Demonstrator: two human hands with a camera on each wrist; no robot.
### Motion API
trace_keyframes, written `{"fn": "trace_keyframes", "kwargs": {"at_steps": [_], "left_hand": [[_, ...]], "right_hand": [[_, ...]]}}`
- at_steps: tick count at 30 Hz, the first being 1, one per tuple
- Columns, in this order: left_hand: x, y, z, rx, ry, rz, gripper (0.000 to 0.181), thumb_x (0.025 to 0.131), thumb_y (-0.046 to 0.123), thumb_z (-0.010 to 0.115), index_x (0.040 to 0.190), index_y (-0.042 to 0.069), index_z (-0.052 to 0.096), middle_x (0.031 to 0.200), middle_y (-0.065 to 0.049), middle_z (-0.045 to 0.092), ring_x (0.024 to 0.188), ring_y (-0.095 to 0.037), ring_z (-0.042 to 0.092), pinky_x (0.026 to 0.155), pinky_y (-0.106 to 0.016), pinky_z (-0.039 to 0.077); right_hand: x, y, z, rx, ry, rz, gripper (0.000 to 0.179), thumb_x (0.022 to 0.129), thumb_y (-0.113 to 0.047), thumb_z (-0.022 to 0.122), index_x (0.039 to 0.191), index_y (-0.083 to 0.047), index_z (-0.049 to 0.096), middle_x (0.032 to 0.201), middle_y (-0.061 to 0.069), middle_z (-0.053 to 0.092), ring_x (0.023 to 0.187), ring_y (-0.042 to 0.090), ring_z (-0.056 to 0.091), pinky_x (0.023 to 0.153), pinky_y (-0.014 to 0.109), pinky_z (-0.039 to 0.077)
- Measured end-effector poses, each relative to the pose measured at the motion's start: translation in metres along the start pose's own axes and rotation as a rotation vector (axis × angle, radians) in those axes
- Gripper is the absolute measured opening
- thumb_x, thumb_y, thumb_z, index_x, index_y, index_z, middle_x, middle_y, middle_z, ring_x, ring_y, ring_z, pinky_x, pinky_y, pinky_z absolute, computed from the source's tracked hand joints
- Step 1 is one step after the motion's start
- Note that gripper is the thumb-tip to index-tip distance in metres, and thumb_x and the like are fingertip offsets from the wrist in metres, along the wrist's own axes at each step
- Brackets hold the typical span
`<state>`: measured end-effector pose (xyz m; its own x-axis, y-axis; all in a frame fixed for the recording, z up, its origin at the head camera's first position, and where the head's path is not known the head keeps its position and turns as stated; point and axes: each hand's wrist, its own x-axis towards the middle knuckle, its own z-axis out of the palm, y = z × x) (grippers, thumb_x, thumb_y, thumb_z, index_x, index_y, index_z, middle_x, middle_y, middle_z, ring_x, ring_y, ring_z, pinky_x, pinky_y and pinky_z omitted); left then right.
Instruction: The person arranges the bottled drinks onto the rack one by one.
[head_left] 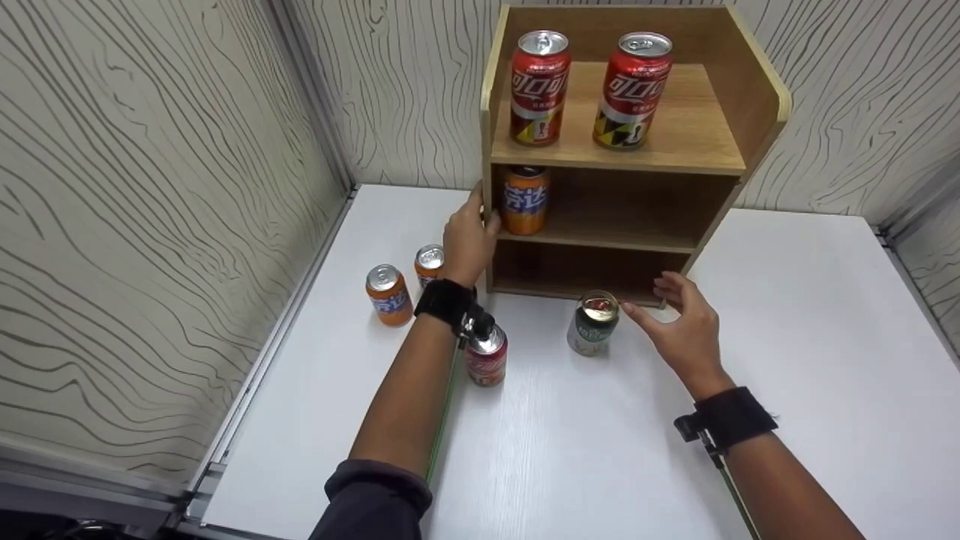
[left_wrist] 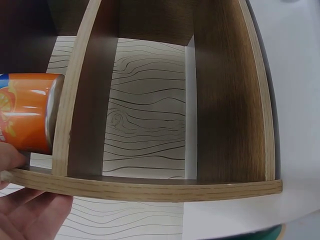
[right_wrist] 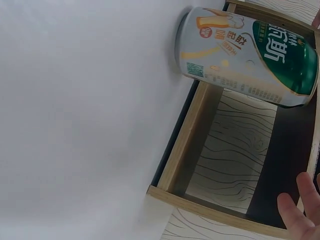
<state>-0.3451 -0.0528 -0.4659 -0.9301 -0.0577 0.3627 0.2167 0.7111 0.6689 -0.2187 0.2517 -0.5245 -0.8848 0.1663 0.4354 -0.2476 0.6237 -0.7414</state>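
Note:
My left hand (head_left: 469, 240) grips the left side panel of a small wooden shelf (head_left: 757, 90). In the left wrist view, its thumb lies inside the panel and its fingers (left_wrist: 50, 210) outside. An orange soda can (head_left: 525, 202) stands in the middle compartment beside that thumb. On the table, before the low compartment, stands a green and white drink can (head_left: 591, 334). My right hand (head_left: 686, 326) is just right of this can, fingers spread and holding nothing; its thumb points at the can's top, and its other fingertips are by the shelf's right front edge.
Two red cola cans (head_left: 540, 90) stand on the shelf's top board. Left of the shelf, two orange cans (head_left: 391, 300) stand on the white table (head_left: 562, 465). Another red can (head_left: 487, 366) is partly behind my left wrist. Patterned wall panels (head_left: 165, 187) rise behind and to the left.

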Motion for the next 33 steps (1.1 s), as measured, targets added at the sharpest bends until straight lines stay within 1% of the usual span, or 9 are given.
{"fn": "trace_keyframes", "kwargs": {"at_steps": [2, 5, 7, 10, 14, 19, 22, 28, 33], "left_hand": [[0.000, 0.001, 0.000, -0.001, -0.001, 0.002, 0.053, 0.105, 0.018, 0.060, 0.155, 0.007, 0.049, 0.135, -0.016, 0.072, 0.115, -0.029, 0.075, 0.094, -0.043, 0.062], [0.000, 0.002, -0.001, 0.003, -0.011, -0.002, 0.053, 0.105, 0.018, 0.061, 0.156, 0.007, 0.048, 0.136, -0.016, 0.072, 0.116, -0.029, 0.075, 0.094, -0.043, 0.062], [0.000, 0.002, -0.002, 0.004, -0.013, -0.004, 0.053, 0.105, 0.018, 0.061, 0.156, 0.006, 0.048, 0.136, -0.016, 0.072, 0.116, -0.029, 0.075, 0.095, -0.042, 0.062], [-0.001, 0.003, -0.002, 0.003, -0.010, -0.009, 0.053, 0.105, 0.018, 0.061, 0.156, 0.006, 0.049, 0.136, -0.017, 0.072, 0.117, -0.029, 0.075, 0.095, -0.042, 0.062], [-0.001, 0.003, -0.001, 0.008, -0.003, -0.005, 0.053, 0.105, 0.018, 0.061, 0.155, 0.005, 0.049, 0.136, -0.017, 0.072, 0.117, -0.030, 0.075, 0.096, -0.042, 0.062], [0.000, 0.003, -0.001, 0.017, -0.007, -0.005, 0.054, 0.105, 0.018, 0.061, 0.156, 0.006, 0.048, 0.137, -0.017, 0.071, 0.118, -0.029, 0.074, 0.096, -0.042, 0.062], [-0.001, 0.003, -0.001, 0.018, -0.013, -0.008, 0.054, 0.106, 0.018, 0.060, 0.157, 0.006, 0.047, 0.139, -0.017, 0.070, 0.119, -0.029, 0.074, 0.097, -0.042, 0.062], [-0.001, 0.002, -0.002, 0.021, -0.011, -0.006, 0.054, 0.105, 0.019, 0.061, 0.156, 0.006, 0.048, 0.137, -0.017, 0.071, 0.118, -0.030, 0.074, 0.096, -0.043, 0.062], [-0.001, 0.002, -0.002, 0.012, -0.009, -0.002, 0.053, 0.105, 0.018, 0.061, 0.156, 0.005, 0.048, 0.136, -0.018, 0.071, 0.116, -0.031, 0.075, 0.094, -0.044, 0.062]], "right_hand": [[-0.003, 0.001, 0.000, -0.003, -0.007, 0.023, 0.076, 0.082, -0.021, 0.091, 0.141, 0.007, 0.055, 0.132, 0.024, 0.068, 0.121, 0.040, 0.069, 0.105, 0.019, 0.049], [-0.007, 0.001, -0.001, -0.006, -0.025, 0.068, 0.077, 0.083, -0.024, 0.091, 0.143, 0.006, 0.054, 0.135, 0.024, 0.067, 0.123, 0.040, 0.067, 0.108, 0.043, 0.051], [-0.010, 0.002, -0.001, -0.003, -0.040, 0.096, 0.078, 0.083, -0.025, 0.090, 0.144, 0.005, 0.053, 0.136, 0.024, 0.066, 0.125, 0.040, 0.066, 0.109, 0.049, 0.050], [-0.015, 0.004, 0.000, 0.000, -0.057, 0.126, 0.078, 0.084, -0.026, 0.090, 0.145, 0.004, 0.052, 0.137, 0.024, 0.066, 0.126, 0.040, 0.065, 0.110, 0.051, 0.050], [-0.022, 0.009, 0.002, -0.011, -0.068, 0.146, 0.078, 0.083, -0.027, 0.090, 0.145, 0.004, 0.053, 0.135, 0.023, 0.067, 0.124, 0.039, 0.066, 0.110, 0.051, 0.050], [-0.029, 0.014, 0.005, -0.032, -0.072, 0.156, 0.075, 0.084, -0.028, 0.090, 0.143, 0.003, 0.055, 0.134, 0.020, 0.069, 0.121, 0.038, 0.068, 0.106, 0.051, 0.052], [-0.033, 0.015, 0.007, -0.025, -0.081, 0.162, 0.074, 0.083, -0.028, 0.090, 0.141, 0.003, 0.056, 0.133, 0.021, 0.069, 0.121, 0.039, 0.069, 0.105, 0.052, 0.052], [-0.040, 0.018, 0.011, -0.016, -0.103, 0.177, 0.075, 0.082, -0.028, 0.091, 0.141, 0.003, 0.057, 0.132, 0.021, 0.069, 0.121, 0.041, 0.069, 0.105, 0.053, 0.053], [-0.044, 0.021, 0.015, -0.027, -0.126, 0.174, 0.074, 0.082, -0.028, 0.091, 0.141, 0.002, 0.057, 0.132, 0.022, 0.069, 0.121, 0.042, 0.069, 0.105, 0.055, 0.054]]}}
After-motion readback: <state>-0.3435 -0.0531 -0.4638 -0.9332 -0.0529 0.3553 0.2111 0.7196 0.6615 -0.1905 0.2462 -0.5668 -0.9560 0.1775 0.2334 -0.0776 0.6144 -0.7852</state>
